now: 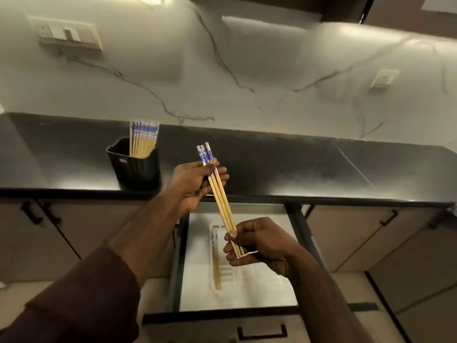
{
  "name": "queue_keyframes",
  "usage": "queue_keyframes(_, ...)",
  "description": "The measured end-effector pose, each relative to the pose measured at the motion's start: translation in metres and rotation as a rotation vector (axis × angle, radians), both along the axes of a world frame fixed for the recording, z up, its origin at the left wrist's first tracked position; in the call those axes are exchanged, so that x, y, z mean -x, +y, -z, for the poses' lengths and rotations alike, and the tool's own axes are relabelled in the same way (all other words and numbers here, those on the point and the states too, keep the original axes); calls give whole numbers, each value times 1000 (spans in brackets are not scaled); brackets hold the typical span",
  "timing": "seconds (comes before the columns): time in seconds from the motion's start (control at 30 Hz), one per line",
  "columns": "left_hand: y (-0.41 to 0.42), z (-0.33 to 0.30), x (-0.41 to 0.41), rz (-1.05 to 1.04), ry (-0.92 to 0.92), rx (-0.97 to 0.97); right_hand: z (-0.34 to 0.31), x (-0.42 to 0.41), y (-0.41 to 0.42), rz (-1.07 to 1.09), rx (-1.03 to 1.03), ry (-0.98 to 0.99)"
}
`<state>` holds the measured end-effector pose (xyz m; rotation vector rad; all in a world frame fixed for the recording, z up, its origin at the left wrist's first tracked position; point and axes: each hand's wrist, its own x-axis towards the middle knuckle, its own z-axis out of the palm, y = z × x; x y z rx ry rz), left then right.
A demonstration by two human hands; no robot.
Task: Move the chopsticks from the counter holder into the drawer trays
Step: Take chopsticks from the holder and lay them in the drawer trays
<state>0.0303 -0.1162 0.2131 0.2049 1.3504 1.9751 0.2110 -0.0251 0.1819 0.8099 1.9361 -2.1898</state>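
Between both hands [197,186] — chopsticks [222,206], gripped endwise.

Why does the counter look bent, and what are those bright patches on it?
Head view: the wide-angle lens bows the black counter; under-cabinet light glares off it beside the holder. The tray in the drawer looks soft and washed out, while the held chopsticks stay fairly sharp.
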Motion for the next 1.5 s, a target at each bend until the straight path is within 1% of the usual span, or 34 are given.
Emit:
queue_keyframes(0.13, 38, 39, -24, 56, -111, 91, 21, -17, 27, 44, -4, -94)
queue_keyframes(0.23, 51, 71, -26, 49, -171, 167, 45, -18, 38, 52, -10, -154)
queue_keyframes(0.37, 56, 113, -18, 74, -195, 274, 83, -8, 38, 63, 11, -233)
queue_keyframes(0.47, 62, 143, -5, 83, -225, 332, 109, 5, 36, 88, -10, -302)
queue_keyframes(0.6, 76, 178, 16, 126, -204, 421, 145, 28, 34, 167, -33, -368)
queue_keyframes(0.7, 88, 203, 25, 133, -209, 480, 173, 45, 33, 255, -77, -429)
queue_keyframes(0.83, 101, 236, 27, 184, -267, 517, 208, 59, 30, 355, -131, -499)
queue_keyframes(0.97, 107, 270, 28, 216, -319, 561, 238, 69, 31, 383, -188, -572)
queue_keyframes(1.07, 106, 291, 28, 214, -342, 592, 258, 77, 33, 337, -265, -612)
queue_keyframes(1.17, 108, 304, 28, 200, -326, 598, 274, 82, 34, 275, -341, -647)
queue_keyframes(1.3, 110, 313, 26, 208, -220, 637, 288, 84, 32, 217, -415, -678)
queue_keyframes(1.5, 113, 318, 18, 296, -82, 689, 291, 91, 31, 81, -572, -771)
